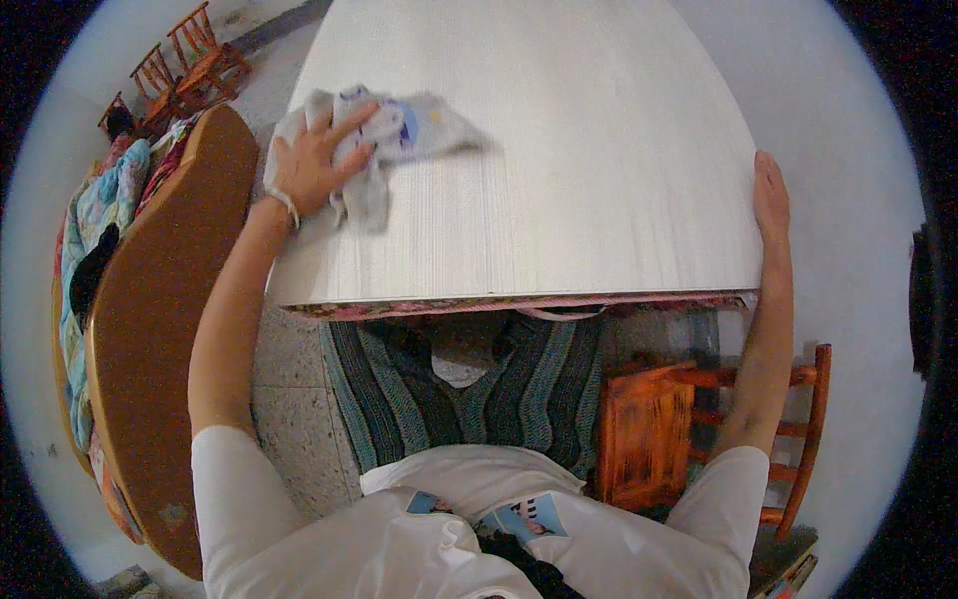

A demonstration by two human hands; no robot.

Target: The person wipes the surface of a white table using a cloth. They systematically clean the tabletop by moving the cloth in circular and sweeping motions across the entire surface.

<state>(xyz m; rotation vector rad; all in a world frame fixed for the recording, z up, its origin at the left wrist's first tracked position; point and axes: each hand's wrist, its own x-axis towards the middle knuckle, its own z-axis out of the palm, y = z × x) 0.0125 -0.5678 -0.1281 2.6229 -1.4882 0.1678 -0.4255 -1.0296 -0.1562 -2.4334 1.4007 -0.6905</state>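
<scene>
Blue-printed cloth (399, 138) lies under the splayed left hand (316, 165); the right hand (771, 196), grip unclear, touches the table (579, 170).

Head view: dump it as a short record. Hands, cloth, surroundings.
left hand: fingers spread on the cloth
right hand: at the right edge of the white table
cloth: pale grey, blue print, rumpled, on the table's left part
person's right: wooden chair
left of table: brown board, colourful fabric beyond

Nothing we can read
We find the dark marks (523, 509) on the blue print (544, 515) of the white shirt (384, 534) illegible.
</scene>
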